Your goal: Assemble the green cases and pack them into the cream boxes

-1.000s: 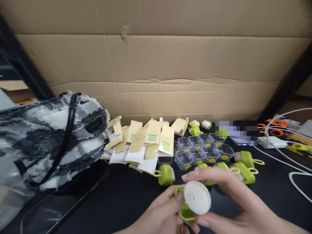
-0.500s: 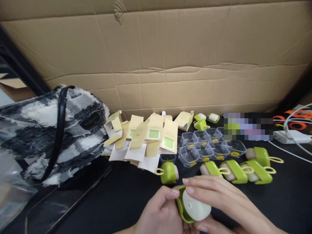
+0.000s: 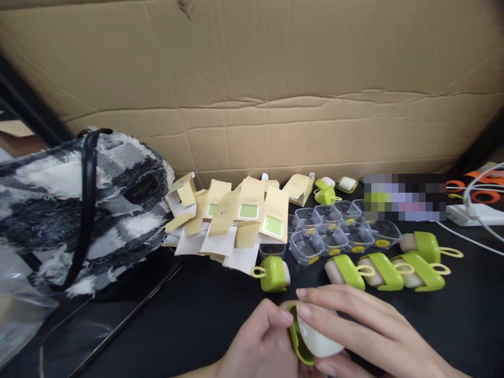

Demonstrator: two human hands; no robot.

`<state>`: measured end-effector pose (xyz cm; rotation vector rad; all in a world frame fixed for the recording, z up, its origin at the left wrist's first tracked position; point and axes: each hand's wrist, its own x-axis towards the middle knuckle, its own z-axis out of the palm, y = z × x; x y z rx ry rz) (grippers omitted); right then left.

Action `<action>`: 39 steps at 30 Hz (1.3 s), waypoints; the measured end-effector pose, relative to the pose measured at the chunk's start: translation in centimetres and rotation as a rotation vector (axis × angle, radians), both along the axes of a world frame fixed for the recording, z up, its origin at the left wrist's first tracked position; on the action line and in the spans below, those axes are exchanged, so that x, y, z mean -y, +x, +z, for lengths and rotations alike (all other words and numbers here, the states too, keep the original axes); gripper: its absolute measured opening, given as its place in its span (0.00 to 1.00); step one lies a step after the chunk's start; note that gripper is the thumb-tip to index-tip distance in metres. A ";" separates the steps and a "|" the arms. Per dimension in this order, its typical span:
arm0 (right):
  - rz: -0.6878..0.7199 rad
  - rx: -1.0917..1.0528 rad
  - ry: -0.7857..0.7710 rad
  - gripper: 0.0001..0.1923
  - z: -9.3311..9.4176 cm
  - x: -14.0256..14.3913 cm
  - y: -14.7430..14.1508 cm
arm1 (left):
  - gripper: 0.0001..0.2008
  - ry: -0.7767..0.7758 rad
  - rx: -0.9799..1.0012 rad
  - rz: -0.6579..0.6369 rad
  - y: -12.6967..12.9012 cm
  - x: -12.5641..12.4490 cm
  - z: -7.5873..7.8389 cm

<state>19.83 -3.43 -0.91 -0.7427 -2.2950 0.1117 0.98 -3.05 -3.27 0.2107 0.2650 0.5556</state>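
Note:
Close to the front edge of the view, my left hand (image 3: pixel 255 341) is closed around a small green case (image 3: pixel 298 342) with an open side. My right hand (image 3: pixel 374 333) grips a smooth white rounded block (image 3: pixel 321 336), fingers over its top and thumb underneath. The block sits tilted, partly inside the case; where its far side meets the case is hidden by my fingers. Just beyond my left hand is another green case (image 3: pixel 272 274) with a yellow loop and a pale block in it. Several similar cases (image 3: pixel 382 271) lie beyond my right hand.
Opened paper boxes (image 3: pixel 250 202) are heaped mid-table, beside clear plastic cups (image 3: pixel 307 245) with yellow stickers. A shaggy black-and-white bag (image 3: pixel 118 210) lies left. White cables and a white adapter (image 3: pixel 474 214) are at right. Cardboard (image 3: pixel 252 68) stands behind.
The white block has turned slightly in my right hand, so the small hole on its face shows less. The camera view has shifted a little; both hands keep their hold.

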 end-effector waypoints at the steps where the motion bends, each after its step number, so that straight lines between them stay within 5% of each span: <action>1: 0.010 0.009 0.002 0.18 -0.1 0.0 0.1 | 0.10 0.001 0.004 -0.009 0.0 0.0 -0.1; 17: 0.058 0.056 -0.086 0.22 0.3 -0.3 -0.5 | 0.07 0.156 -0.251 0.042 0.9 -0.1 -2.6; 22: 0.096 -0.098 -0.037 0.18 -0.6 -0.6 -0.9 | 0.09 0.116 -0.250 0.090 0.2 -0.1 -1.4; 27: 0.078 -0.123 -0.161 0.21 -0.7 -0.2 -1.3 | 0.12 0.187 -0.239 0.081 0.0 0.1 0.3; 35: 0.043 -0.040 -0.105 0.11 -1.2 -0.1 -1.6 | 0.09 0.262 -0.227 0.024 0.4 0.2 -0.4; 39: -0.026 0.005 -0.050 0.14 -1.6 -0.1 -1.8 | 0.10 0.232 -0.259 0.035 0.3 0.0 -0.8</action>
